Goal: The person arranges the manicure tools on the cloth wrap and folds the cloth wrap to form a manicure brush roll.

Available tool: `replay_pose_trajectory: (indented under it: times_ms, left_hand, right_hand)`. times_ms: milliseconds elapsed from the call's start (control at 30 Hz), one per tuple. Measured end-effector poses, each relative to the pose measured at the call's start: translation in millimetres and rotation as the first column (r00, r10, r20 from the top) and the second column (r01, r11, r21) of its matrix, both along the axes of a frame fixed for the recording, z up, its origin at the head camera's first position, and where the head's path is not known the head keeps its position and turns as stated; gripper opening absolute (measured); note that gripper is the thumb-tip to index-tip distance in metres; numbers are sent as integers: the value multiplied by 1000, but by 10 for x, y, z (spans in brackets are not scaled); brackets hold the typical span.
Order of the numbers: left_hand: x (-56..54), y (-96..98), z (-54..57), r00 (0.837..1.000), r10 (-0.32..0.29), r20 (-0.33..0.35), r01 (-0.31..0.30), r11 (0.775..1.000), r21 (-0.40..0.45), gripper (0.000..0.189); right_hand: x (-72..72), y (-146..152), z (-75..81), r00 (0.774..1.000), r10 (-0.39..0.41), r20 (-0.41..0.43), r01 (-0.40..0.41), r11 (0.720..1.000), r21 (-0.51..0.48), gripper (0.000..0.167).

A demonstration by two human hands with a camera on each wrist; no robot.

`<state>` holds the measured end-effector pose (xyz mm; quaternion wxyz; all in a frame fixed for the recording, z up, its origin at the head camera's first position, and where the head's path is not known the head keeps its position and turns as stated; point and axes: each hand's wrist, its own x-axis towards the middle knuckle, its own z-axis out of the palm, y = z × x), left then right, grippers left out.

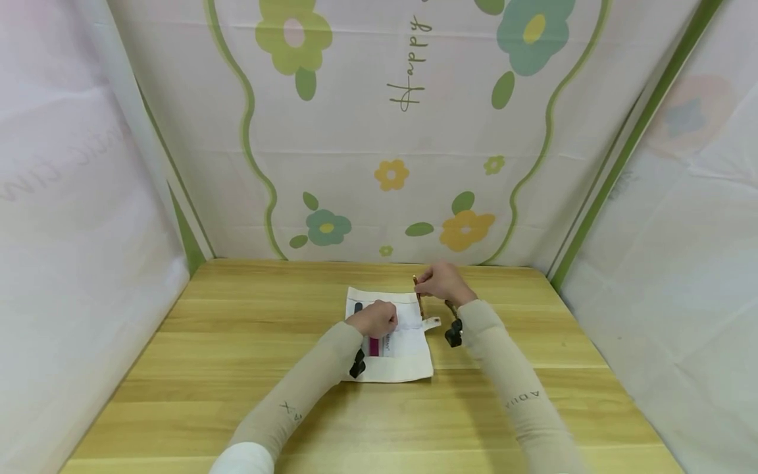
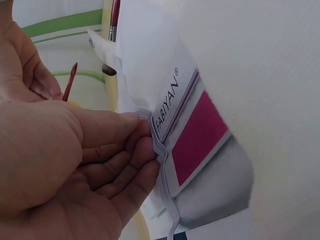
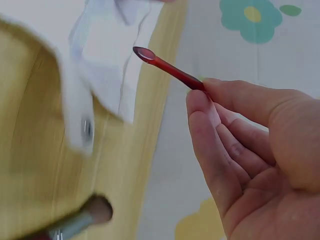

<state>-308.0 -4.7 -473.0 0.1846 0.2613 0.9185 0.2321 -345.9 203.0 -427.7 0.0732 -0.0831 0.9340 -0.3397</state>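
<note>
An off-white fabric case (image 1: 403,370) lies spread on the table, with a snap tab (image 1: 432,323) at its right side. My left hand (image 1: 374,318) is over its middle. In the left wrist view the left thumb and fingers pinch a grey elastic band (image 2: 167,197) beside a card printed FABIYAN (image 2: 167,100). My right hand (image 1: 444,283) is at the case's upper right. It pinches a small, translucent red-brown spatula (image 3: 172,72) between thumb and fingertips, with the spoon-like tip pointing away from the hand.
A makeup brush (image 3: 75,225) with a red handle and silver ferrule lies right of the case, close to my right wrist. The wooden table (image 1: 237,329) meets a flowered fabric wall (image 1: 355,131) at the back, with fabric walls at both sides.
</note>
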Motion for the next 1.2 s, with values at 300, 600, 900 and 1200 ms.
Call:
replay_pose_trajectory:
  times_ms: [300, 600, 900, 1200]
  left_hand:
    - [31, 9, 3, 1000, 2, -27, -2, 1000, -10, 40]
    - [69, -24, -8, 997, -21, -73, 23, 1000, 19, 27]
    - [76, -35, -30, 997, -22, -76, 25, 999, 37, 33]
    - [64, -61, -29, 996, -23, -82, 26, 999, 46, 34]
  right_hand:
    - [-65, -352, -138, 998, -50, -40, 48, 997, -54, 9]
    - [-66, -438, -315, 996, -93, 14, 94, 987, -133, 4]
    - [-49, -432, -418, 996, -75, 54, 82, 987, -140, 6]
    - [-34, -420, -436, 987, -41, 154, 55, 995, -83, 8]
